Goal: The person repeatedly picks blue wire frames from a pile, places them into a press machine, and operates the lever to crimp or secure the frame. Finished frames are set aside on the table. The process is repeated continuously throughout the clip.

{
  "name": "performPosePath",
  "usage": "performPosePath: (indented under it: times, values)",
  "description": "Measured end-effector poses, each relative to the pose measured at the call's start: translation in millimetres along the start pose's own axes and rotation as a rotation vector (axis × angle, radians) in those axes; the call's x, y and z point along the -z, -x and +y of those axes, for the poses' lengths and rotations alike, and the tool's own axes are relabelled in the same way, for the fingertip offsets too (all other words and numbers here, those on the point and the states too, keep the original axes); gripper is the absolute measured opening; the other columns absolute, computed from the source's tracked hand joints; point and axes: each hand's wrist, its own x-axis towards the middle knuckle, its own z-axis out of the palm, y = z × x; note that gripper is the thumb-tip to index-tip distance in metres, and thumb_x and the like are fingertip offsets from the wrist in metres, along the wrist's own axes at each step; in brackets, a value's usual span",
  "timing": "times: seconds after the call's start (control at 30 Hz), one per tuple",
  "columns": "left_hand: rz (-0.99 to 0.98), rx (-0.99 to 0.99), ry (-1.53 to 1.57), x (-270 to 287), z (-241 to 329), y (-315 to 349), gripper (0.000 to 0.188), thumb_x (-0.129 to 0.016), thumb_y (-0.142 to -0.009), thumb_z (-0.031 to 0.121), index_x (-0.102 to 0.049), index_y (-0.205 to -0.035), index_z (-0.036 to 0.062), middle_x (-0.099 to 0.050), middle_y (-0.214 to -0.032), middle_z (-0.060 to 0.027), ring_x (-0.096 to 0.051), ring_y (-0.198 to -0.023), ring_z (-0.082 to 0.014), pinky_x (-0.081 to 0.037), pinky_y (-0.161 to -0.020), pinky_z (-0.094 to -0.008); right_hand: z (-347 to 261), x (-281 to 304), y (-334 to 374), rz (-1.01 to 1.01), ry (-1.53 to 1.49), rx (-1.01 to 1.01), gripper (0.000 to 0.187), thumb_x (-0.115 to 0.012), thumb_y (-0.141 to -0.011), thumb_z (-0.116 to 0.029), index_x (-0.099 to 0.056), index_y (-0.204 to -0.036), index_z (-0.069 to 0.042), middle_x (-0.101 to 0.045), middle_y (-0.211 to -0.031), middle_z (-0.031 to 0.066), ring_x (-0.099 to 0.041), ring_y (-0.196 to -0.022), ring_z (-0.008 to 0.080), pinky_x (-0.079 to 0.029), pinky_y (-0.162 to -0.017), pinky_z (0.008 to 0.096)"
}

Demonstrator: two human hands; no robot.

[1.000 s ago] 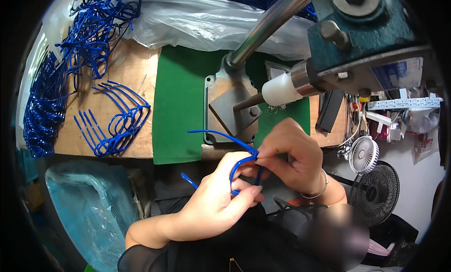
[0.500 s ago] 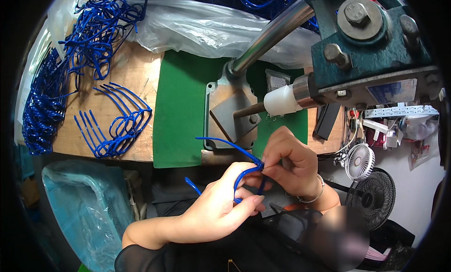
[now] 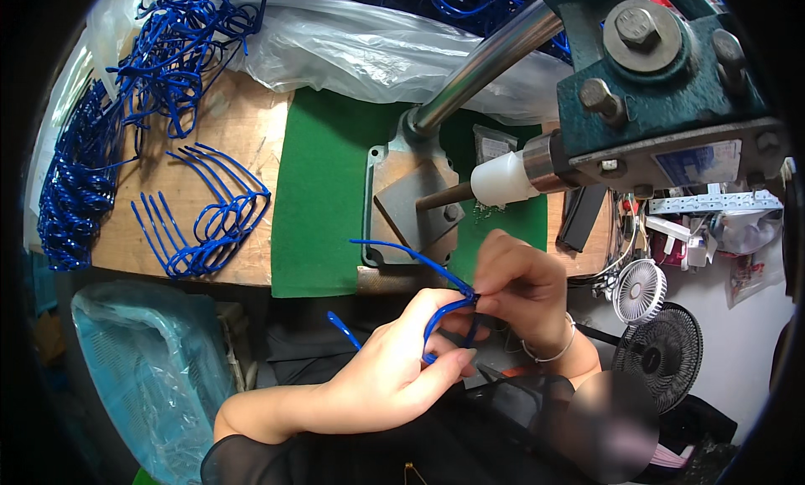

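Observation:
A glossy blue eyeglass frame (image 3: pixel 447 309) is held in front of the press, one temple arm reaching up and left over the bench edge. My left hand (image 3: pixel 401 355) is closed around the rim, and the other temple arm's tip sticks out behind it. At the hinge corner, the thumb and fingers of my right hand (image 3: pixel 527 290) are pinched together. Whether a tiny part also sits in that pinch, I cannot make out. Just beyond both hands stands the press base with its tilted square metal plate (image 3: pixel 419 208).
Several blue eyeglass frames (image 3: pixel 239 217) lie nested on the wooden bench, left of a green mat (image 3: pixel 314 200). More blue frames (image 3: pixel 80 191) are piled at far left. The green press head (image 3: pixel 662 91) overhangs the right. A lined blue basket (image 3: pixel 151 376) stands lower left; fans (image 3: pixel 658 355) lower right.
My right hand has shifted slightly right and stays pinched at the hinge corner. The eyeglass frame has turned a little in my left hand, its lower temple tip now farther left.

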Motion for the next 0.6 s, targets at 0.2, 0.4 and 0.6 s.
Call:
performPosePath:
  times: [0.2, 0.4, 0.6]
  values:
    - [0.189, -0.180, 0.108, -6, 32, -20, 0.047, -0.049, -0.084, -0.004, -0.027, -0.125, 0.0040, -0.055, -0.106, -0.0194, -0.063, -0.078, -0.0204, -0.052, -0.070, -0.0322, -5, 17, -1, 0.308, 0.026, 0.073, 0.009, -0.061, -0.082, -0.001, -0.056, -0.089, 0.001, -0.055, -0.082, 0.0052, -0.050, -0.073, 0.0098, -0.040, -0.066, 0.0212]
    - [0.217, -0.251, 0.101, -8, 50, -46, 0.044, -0.053, -0.085, 0.004, -0.029, -0.123, 0.0033, -0.057, -0.105, -0.0180, -0.063, -0.074, -0.0199, -0.054, -0.066, -0.0321, 6, 21, 7, 0.358, 0.146, 0.008, 0.009, -0.064, -0.079, 0.001, -0.058, -0.087, 0.001, -0.058, -0.084, 0.0053, -0.053, -0.076, 0.0100, -0.041, -0.066, 0.0202]
    - [0.204, -0.200, 0.127, -9, 58, -54, 0.044, -0.053, -0.086, 0.006, -0.028, -0.123, 0.0052, -0.058, -0.106, -0.0173, -0.062, -0.075, -0.0195, -0.054, -0.065, -0.0320, -71, 67, -20, 0.700, 0.075, 0.742, 0.016, -0.056, -0.084, -0.013, -0.055, -0.094, -0.001, -0.056, -0.089, 0.0072, -0.053, -0.080, 0.0151, -0.040, -0.078, 0.0293]
